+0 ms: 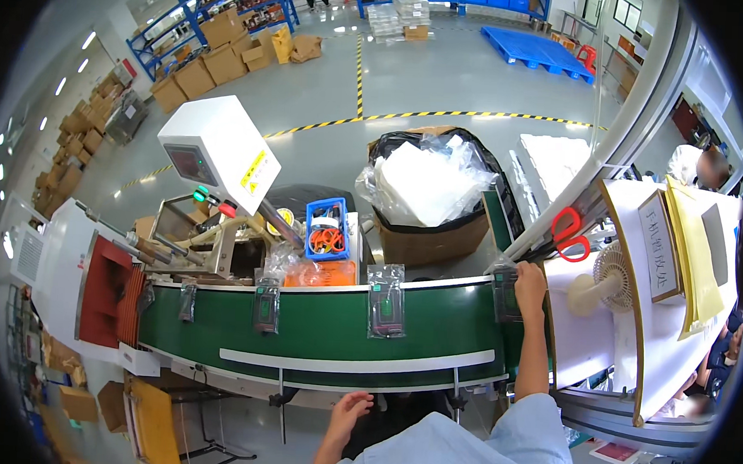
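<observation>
Several clear plastic bags, each with a dark flat item inside, lie spaced along a green conveyor belt [326, 311]. At the belt's right end, my right hand [531, 286] has its fingers closed on the upper part of one clear bag [505, 297]. Another clear bag [387, 303] lies near the middle, with a further clear bag [266, 304] to its left. A smaller-looking clear bag [188, 301] is toward the machine's opening. My left hand [351, 412] hangs in front of the belt, fingers loosely apart and holding nothing.
A white guide rail [357, 362] runs along the belt's near side. A machine with a red curtain [108, 293] stands left; a white control box [220, 155] rises behind. Beyond the belt are a blue basket [328, 230] and a lined carton [437, 245]. Red scissors [570, 235] and a fan [610, 280] are right.
</observation>
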Action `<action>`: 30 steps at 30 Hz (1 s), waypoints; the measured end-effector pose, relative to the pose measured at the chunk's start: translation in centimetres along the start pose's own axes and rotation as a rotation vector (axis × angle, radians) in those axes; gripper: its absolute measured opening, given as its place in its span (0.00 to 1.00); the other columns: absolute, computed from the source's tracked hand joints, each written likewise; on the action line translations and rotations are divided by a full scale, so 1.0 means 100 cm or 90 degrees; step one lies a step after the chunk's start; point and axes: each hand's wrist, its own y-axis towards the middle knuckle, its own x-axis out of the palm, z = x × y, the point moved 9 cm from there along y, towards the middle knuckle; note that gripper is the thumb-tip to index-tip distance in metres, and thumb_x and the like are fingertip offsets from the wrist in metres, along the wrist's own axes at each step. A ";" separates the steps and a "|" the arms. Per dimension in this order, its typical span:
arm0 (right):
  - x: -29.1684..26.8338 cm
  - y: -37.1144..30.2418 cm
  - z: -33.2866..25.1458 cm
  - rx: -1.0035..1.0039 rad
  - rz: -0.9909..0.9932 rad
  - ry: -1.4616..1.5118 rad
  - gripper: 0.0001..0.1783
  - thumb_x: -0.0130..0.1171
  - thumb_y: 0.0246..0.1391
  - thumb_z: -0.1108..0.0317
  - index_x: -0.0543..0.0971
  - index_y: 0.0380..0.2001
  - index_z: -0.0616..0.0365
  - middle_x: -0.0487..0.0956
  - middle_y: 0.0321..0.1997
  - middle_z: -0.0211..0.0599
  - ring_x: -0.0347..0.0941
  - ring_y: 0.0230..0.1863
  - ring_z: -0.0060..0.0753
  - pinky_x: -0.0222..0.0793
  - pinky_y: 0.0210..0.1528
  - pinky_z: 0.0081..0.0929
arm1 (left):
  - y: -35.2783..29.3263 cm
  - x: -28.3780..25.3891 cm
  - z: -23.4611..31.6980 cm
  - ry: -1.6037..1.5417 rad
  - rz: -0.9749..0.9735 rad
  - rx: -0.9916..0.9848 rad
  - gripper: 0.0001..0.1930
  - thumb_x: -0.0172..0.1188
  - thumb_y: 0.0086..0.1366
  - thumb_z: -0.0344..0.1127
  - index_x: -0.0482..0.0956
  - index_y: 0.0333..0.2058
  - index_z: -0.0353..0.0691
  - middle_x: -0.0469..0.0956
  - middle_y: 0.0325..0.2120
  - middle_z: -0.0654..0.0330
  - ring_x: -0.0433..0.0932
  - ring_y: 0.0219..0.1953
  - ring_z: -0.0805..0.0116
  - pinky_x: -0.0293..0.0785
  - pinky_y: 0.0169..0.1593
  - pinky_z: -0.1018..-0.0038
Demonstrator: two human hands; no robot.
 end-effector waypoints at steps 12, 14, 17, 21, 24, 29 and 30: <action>0.103 -0.006 -0.001 0.169 -0.190 0.171 0.10 0.52 0.48 0.66 0.78 0.29 0.60 0.75 0.29 0.52 0.72 0.35 0.54 0.66 0.38 0.42 | -0.013 -0.012 -0.005 -0.011 0.010 -0.017 0.14 0.53 0.60 0.30 0.69 0.44 0.33 0.75 0.39 0.54 0.75 0.40 0.68 0.72 0.45 0.75; 0.117 -0.021 0.007 0.183 -0.138 0.104 0.12 0.52 0.48 0.63 0.78 0.27 0.61 0.72 0.31 0.58 0.70 0.37 0.56 0.65 0.40 0.44 | -0.006 -0.020 -0.018 -0.015 -0.003 -0.018 0.13 0.53 0.60 0.30 0.69 0.44 0.33 0.75 0.39 0.54 0.75 0.40 0.68 0.72 0.44 0.75; 0.124 -0.039 -0.028 0.232 -0.102 0.126 0.14 0.48 0.52 0.60 0.78 0.28 0.58 0.71 0.33 0.54 0.69 0.37 0.55 0.64 0.41 0.43 | -0.005 -0.037 -0.030 -0.039 0.000 -0.013 0.13 0.53 0.60 0.30 0.70 0.43 0.34 0.75 0.39 0.54 0.75 0.41 0.68 0.72 0.44 0.75; 0.131 -0.054 -0.056 0.284 -0.084 0.118 0.14 0.49 0.53 0.57 0.78 0.32 0.53 0.72 0.35 0.48 0.70 0.37 0.52 0.66 0.39 0.42 | -0.014 -0.043 -0.020 -0.059 -0.009 -0.006 0.13 0.53 0.60 0.30 0.70 0.44 0.35 0.75 0.39 0.55 0.75 0.41 0.68 0.71 0.44 0.75; 0.139 -0.058 -0.079 0.292 -0.104 0.135 0.14 0.48 0.53 0.56 0.77 0.33 0.52 0.72 0.35 0.47 0.71 0.37 0.51 0.67 0.39 0.43 | -0.019 -0.052 -0.013 -0.052 -0.014 -0.003 0.14 0.52 0.61 0.32 0.69 0.45 0.34 0.75 0.40 0.55 0.74 0.43 0.67 0.71 0.45 0.75; 0.145 -0.068 -0.116 0.266 -0.101 0.116 0.15 0.44 0.54 0.57 0.76 0.33 0.54 0.71 0.34 0.49 0.70 0.36 0.52 0.66 0.38 0.45 | -0.037 -0.087 -0.007 -0.047 -0.004 0.015 0.14 0.52 0.62 0.34 0.69 0.46 0.36 0.74 0.42 0.57 0.74 0.43 0.69 0.70 0.45 0.76; 0.146 -0.069 -0.122 0.259 -0.101 0.112 0.15 0.43 0.55 0.57 0.75 0.33 0.54 0.71 0.34 0.49 0.70 0.36 0.52 0.66 0.38 0.45 | -0.041 -0.095 -0.006 -0.054 0.002 0.016 0.14 0.52 0.62 0.34 0.70 0.45 0.36 0.74 0.41 0.58 0.74 0.43 0.70 0.70 0.45 0.76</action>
